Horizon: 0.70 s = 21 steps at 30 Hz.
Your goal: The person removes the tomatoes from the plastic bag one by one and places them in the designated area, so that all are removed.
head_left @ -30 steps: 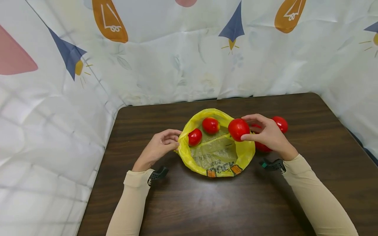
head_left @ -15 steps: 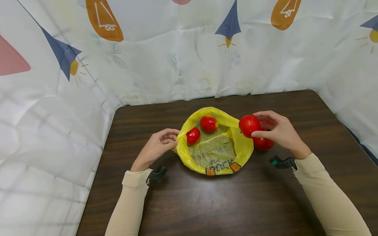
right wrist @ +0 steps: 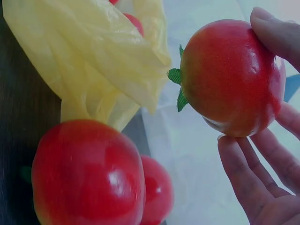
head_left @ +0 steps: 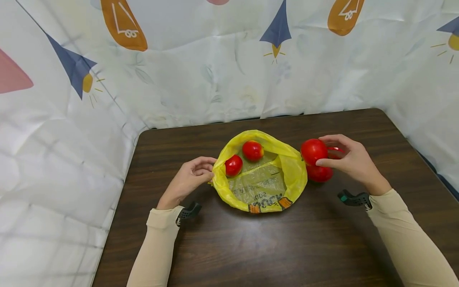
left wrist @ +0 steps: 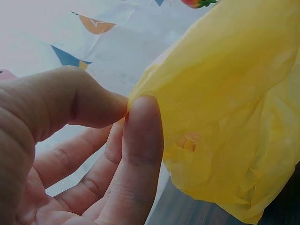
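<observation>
A yellow plastic bag (head_left: 297,171) stands on the table with its mouth wide. Two red tomatoes show inside it, one tomato (head_left: 252,150) at the back and another tomato (head_left: 233,166) by the left wall. My left hand (head_left: 186,181) pinches the bag's left rim between thumb and index finger. To the right of the bag, my right hand (head_left: 353,161) holds a shiny tomato (right wrist: 229,77) with green leaves by its thumb and fingertips, raised above the table. Below it lies a larger tomato (right wrist: 89,173); a further tomato (right wrist: 157,190) shows partly behind that one.
The dark wooden table (head_left: 233,247) runs up to a white printed curtain (head_left: 201,79) at the back and left. Wrist cameras on dark straps sit under both wrists.
My right hand has carried the tomato rightward, from over the bag's right rim to beyond it. The left hand keeps its pinch on the rim. The head view has shifted slightly.
</observation>
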Each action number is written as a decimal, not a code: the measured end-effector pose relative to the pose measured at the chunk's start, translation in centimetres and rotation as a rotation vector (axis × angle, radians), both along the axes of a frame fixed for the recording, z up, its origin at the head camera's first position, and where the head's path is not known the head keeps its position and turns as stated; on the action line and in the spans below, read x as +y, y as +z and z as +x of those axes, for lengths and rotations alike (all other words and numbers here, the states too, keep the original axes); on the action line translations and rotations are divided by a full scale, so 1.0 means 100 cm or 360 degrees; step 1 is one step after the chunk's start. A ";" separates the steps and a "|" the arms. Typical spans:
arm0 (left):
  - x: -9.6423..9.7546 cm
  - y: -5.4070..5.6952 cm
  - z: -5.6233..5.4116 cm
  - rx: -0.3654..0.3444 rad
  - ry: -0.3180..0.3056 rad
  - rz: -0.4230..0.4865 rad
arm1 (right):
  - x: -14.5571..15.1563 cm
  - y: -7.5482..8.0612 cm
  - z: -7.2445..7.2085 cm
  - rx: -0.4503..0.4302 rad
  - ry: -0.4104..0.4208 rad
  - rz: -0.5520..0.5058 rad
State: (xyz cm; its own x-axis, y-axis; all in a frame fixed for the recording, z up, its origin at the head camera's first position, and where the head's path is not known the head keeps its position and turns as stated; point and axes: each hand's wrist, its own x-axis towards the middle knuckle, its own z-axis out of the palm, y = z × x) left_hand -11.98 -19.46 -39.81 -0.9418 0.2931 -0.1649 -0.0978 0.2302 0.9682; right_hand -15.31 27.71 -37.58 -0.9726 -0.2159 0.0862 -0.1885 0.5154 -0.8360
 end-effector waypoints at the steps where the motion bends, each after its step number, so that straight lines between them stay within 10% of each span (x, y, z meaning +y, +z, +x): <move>1: 0.000 0.000 0.000 -0.0002 0.0001 0.0001 | 0.001 0.000 0.001 -0.0013 -0.0015 0.0006; 21: 0.001 -0.002 0.000 -0.0010 0.0001 -0.0001 | 0.038 -0.017 0.005 0.0043 -0.0119 0.0011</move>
State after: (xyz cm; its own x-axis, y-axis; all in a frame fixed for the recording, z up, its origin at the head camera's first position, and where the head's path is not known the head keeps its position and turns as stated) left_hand -12.02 -19.35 -39.99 -0.9408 0.2926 -0.1708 -0.1039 0.2307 0.9675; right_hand -14.80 31.49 -39.28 -0.9834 -0.1431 0.1113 -0.1715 0.5346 -0.8275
